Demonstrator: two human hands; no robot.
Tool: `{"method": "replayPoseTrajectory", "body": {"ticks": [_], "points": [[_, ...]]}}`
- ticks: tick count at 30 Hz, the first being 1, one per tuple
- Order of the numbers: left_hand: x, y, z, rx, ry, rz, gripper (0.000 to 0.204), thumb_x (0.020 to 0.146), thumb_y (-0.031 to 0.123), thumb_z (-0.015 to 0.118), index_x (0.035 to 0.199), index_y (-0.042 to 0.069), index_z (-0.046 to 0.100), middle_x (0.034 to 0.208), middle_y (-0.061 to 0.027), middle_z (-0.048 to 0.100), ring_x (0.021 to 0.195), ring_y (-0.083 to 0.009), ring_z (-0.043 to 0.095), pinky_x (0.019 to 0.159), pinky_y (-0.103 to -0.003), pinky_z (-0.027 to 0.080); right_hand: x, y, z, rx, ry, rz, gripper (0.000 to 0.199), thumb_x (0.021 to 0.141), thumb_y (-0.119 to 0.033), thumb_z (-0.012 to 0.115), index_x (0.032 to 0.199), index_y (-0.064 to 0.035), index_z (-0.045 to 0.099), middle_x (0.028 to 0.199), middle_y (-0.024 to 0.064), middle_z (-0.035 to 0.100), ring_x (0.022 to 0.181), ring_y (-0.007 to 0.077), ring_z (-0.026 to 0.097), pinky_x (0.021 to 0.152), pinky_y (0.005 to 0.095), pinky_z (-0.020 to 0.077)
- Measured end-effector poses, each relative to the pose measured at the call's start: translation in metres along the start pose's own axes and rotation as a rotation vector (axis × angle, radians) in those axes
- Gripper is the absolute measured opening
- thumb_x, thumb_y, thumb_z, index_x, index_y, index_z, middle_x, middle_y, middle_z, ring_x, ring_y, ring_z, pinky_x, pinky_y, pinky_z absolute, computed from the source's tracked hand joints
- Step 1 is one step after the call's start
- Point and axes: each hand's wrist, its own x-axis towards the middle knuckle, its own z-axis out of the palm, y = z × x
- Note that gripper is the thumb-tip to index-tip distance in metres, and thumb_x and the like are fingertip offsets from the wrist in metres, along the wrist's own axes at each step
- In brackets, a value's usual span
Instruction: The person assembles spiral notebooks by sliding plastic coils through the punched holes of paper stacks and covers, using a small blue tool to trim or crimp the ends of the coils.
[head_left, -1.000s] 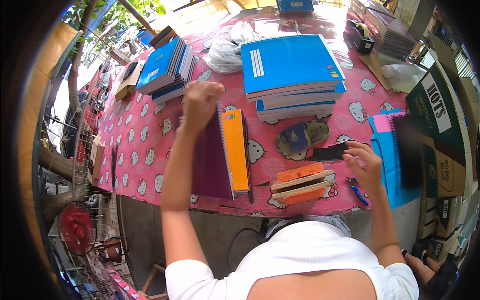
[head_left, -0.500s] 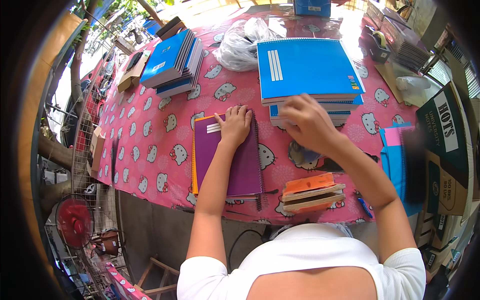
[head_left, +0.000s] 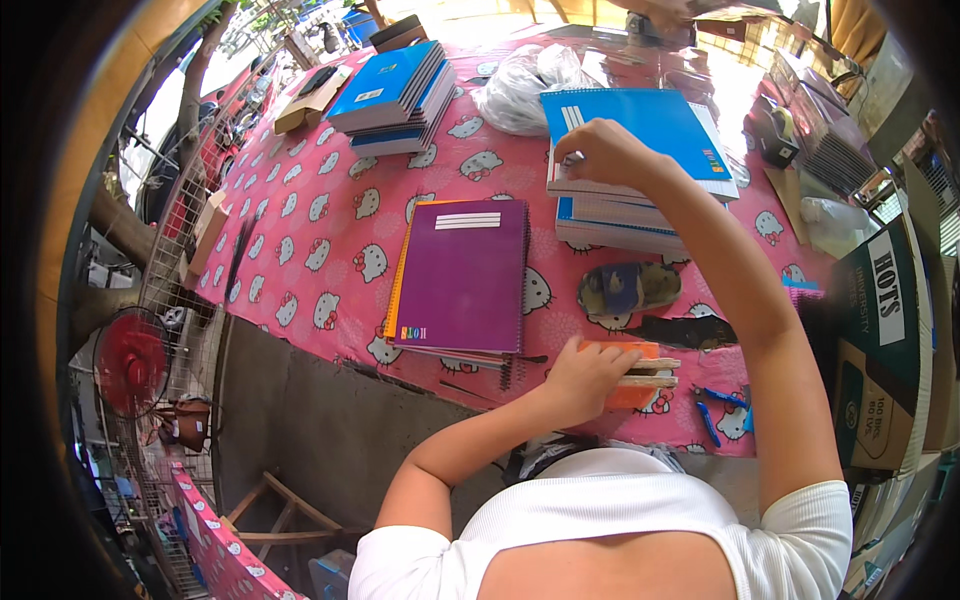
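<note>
A purple spiral notebook [head_left: 465, 275] lies flat on an orange one on the pink patterned tablecloth [head_left: 320, 210]. My left hand [head_left: 585, 375] rests on a small orange and wood block [head_left: 640, 378] at the table's near edge. My right hand [head_left: 600, 152] reaches out to the left edge of a stack of blue notebooks [head_left: 640, 150], fingers curled on the top blue cover.
A second stack of blue notebooks [head_left: 395, 95] sits far left, beside a cardboard box [head_left: 310, 95]. A clear plastic bag [head_left: 525, 85] lies behind. A camouflage pouch [head_left: 625, 287], blue pliers [head_left: 715, 410], cartons [head_left: 885, 340] at right and a red fan [head_left: 130, 360] below left.
My left hand left the purple notebook and came down to the orange block. My right hand moved up to the top blue notebook's left edge.
</note>
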Motion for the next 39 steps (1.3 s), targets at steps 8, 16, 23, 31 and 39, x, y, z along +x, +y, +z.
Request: {"method": "replayPoseTrajectory", "body": {"ticks": [8, 16, 23, 31, 39], "points": [[0.016, 0.002, -0.012, 0.042, 0.112, -0.051, 0.066, 0.067, 0.004, 0.067, 0.129, 0.019, 0.05, 0.116, -0.0016, 0.059, 0.106, -0.0238, 0.055, 0.102, -0.052, 0.029, 0.012, 0.004, -0.009, -0.049, -0.255, 0.043, 0.027, 0.068, -0.015, 0.077, 0.094, -0.0091, 0.07, 0.088, 0.0104, 0.069, 0.087, 0.0293, 0.065, 0.075, 0.041, 0.0494], [0.024, -0.021, -0.042, -0.606, 0.385, -0.087, 0.053, 0.079, 0.019, 0.072, 0.128, 0.012, 0.053, 0.124, -0.0069, 0.056, 0.122, -0.0225, 0.048, 0.107, -0.047, 0.027, 0.009, 0.002, -0.016, -0.118, -0.266, -0.04, 0.03, 0.068, -0.019, 0.077, 0.098, -0.0165, 0.072, 0.096, 0.0078, 0.067, 0.096, 0.0269, 0.062, 0.08, 0.0393, 0.0478], [0.106, -0.138, -0.092, -0.912, 1.091, -0.578, 0.039, 0.095, 0.033, 0.05, 0.112, 0.001, 0.065, 0.134, -0.0181, 0.046, 0.13, -0.0221, 0.036, 0.107, -0.036, 0.028, -0.005, 0.001, -0.008, 0.037, -0.033, 0.035, 0.026, 0.072, -0.025, 0.07, 0.096, -0.0156, 0.073, 0.093, 0.0101, 0.068, 0.087, 0.0296, 0.064, 0.077, 0.0386, 0.0502], [0.134, -0.197, -0.103, -1.075, 0.837, -0.528, 0.027, 0.089, 0.023, 0.061, 0.106, 0.002, 0.064, 0.092, -0.0009, 0.064, 0.085, -0.0104, 0.053, 0.081, -0.029, 0.038, -0.024, -0.008, 0.004, 0.157, 0.203, 0.092, 0.039, 0.077, -0.036, 0.069, 0.109, -0.0148, 0.066, 0.1, 0.0089, 0.069, 0.087, 0.0275, 0.067, 0.077, 0.0363, 0.0518], [0.129, -0.156, -0.113, -1.467, 0.751, -0.369, 0.028, 0.09, 0.017, 0.063, 0.113, 0.002, 0.06, 0.108, -0.0043, 0.062, 0.099, -0.012, 0.054, 0.092, -0.029, 0.037, -0.097, 0.103, -0.087, 0.201, 0.679, 1.085, 0.079, 0.073, -0.05, 0.075, 0.118, 0.0114, 0.054, 0.093, 0.0246, 0.067, 0.085, 0.026, 0.068, 0.068, 0.0367, 0.0534]]}}
